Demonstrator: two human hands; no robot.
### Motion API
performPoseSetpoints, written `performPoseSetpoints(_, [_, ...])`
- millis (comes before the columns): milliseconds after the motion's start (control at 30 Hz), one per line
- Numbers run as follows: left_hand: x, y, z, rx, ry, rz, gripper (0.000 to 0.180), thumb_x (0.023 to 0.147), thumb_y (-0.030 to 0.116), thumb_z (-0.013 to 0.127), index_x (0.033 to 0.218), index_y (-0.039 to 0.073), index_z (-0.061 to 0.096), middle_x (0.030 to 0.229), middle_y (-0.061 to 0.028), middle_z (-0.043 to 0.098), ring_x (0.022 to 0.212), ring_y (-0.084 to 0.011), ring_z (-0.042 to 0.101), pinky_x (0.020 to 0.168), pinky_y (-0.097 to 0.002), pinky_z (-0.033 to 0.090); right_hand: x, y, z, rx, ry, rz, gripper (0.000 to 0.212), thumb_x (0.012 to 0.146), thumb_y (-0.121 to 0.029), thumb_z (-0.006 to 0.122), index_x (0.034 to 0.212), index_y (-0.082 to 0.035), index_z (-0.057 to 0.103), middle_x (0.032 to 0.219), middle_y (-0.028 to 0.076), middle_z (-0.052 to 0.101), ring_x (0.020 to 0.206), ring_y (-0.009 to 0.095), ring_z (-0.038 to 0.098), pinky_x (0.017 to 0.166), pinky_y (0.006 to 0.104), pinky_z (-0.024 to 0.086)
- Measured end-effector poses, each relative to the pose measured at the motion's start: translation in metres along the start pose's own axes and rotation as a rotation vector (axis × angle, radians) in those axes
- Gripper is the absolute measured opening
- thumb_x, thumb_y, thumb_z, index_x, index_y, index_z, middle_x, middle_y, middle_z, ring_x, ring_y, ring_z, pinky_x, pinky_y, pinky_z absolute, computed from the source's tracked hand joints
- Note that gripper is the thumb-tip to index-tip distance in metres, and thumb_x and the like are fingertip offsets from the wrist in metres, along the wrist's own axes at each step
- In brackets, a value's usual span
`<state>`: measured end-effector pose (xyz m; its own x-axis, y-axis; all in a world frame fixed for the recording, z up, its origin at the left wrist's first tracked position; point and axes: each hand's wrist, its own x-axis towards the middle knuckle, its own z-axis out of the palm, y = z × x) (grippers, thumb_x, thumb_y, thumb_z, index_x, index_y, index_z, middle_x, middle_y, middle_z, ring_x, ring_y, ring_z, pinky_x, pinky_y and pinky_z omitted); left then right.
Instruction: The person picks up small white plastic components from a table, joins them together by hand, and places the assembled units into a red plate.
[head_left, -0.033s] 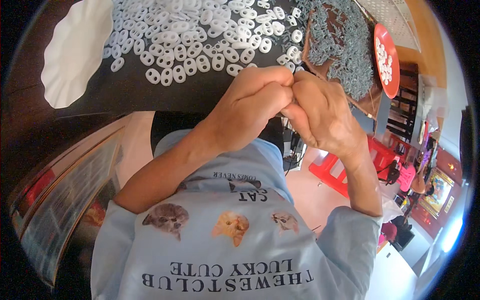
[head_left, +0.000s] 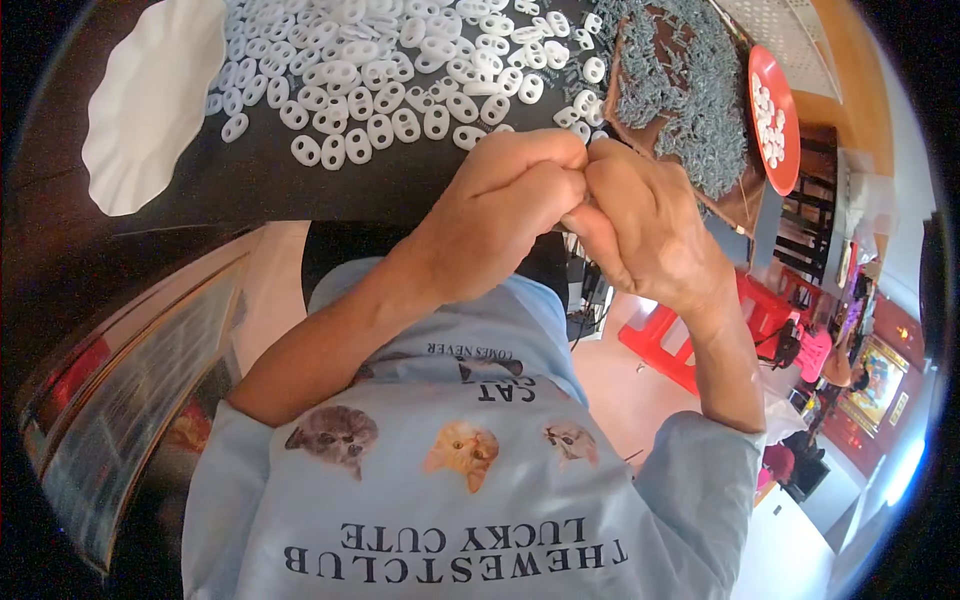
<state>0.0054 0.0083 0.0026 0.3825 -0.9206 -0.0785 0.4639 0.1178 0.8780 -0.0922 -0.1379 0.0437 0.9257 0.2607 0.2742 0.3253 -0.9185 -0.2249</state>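
Observation:
My left hand (head_left: 520, 195) and my right hand (head_left: 650, 225) are pressed together at the fingertips, just off the table's near edge. Both are closed, with fingers curled in. Whatever they pinch between them is hidden by the fingers. Beyond my left hand spreads a heap of white oval plastic pieces with two holes each, like cord locks (head_left: 380, 132). Past my right hand lies a pile of small grey metal springs (head_left: 690, 110) on a brown sheet (head_left: 628, 95).
A white scalloped dish (head_left: 150, 110) lies at the table's left. At the right, a red plate (head_left: 790, 150) holds small white parts (head_left: 768, 125). The dark table (head_left: 270, 185) ends just before my body. Red stools (head_left: 660, 345) stand on the floor to the right.

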Motion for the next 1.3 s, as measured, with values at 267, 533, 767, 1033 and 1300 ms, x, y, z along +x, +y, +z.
performPoseSetpoints(267, [-0.003,-0.002,-0.004,0.162,-0.028,0.050,0.022,0.090,0.021,0.045,0.075,0.006,0.052,0.059,0.0055,0.039,0.054,-0.0034,0.035,0.048,-0.0222,0.026,-0.010,-0.002,-0.013,0.338,-0.052,0.210,0.031,0.092,-0.032,0.056,0.089,-0.001,0.053,0.075,0.013,0.050,0.065,0.033,0.054,0.057,0.0398,0.045])
performPoseSetpoints(533, [-0.002,-0.001,-0.002,0.191,-0.036,0.109,0.024,0.091,0.023,0.046,0.076,0.005,0.053,0.060,0.0043,0.041,0.053,-0.0041,0.036,0.048,-0.0222,0.028,-0.010,-0.006,-0.025,0.747,-0.125,0.587,0.033,0.098,-0.029,0.046,0.088,0.001,0.052,0.071,0.011,0.046,0.065,0.025,0.046,0.060,0.0348,0.039])
performPoseSetpoints(767, [0.001,-0.001,0.002,0.181,-0.008,0.126,0.025,0.091,0.023,0.046,0.075,0.005,0.051,0.061,0.0033,0.042,0.054,-0.0045,0.036,0.048,-0.0217,0.029,-0.017,-0.004,-0.024,0.777,-0.117,0.600,0.028,0.098,-0.025,0.048,0.089,0.001,0.053,0.071,0.009,0.046,0.064,0.018,0.046,0.058,0.0312,0.038])
performPoseSetpoints(1033, [-0.001,0.000,0.001,0.209,-0.018,0.014,0.023,0.091,0.021,0.049,0.075,0.005,0.051,0.063,0.0037,0.044,0.055,-0.0031,0.037,0.049,-0.0204,0.029,-0.056,0.087,-0.064,0.207,0.413,1.033,0.034,0.094,-0.029,0.054,0.095,0.004,0.064,0.069,-0.004,0.049,0.066,0.006,0.041,0.058,0.0231,0.034])
performPoseSetpoints(1300, [-0.001,-0.002,-0.001,0.167,-0.024,0.088,0.014,0.088,0.010,0.055,0.076,0.003,0.051,0.066,0.0041,0.045,0.059,-0.0026,0.036,0.051,-0.0211,0.030,-0.091,0.183,-0.081,-0.066,0.111,0.993,0.039,0.094,-0.032,0.055,0.083,0.005,0.060,0.065,0.003,0.053,0.062,0.010,0.045,0.057,0.0275,0.039])
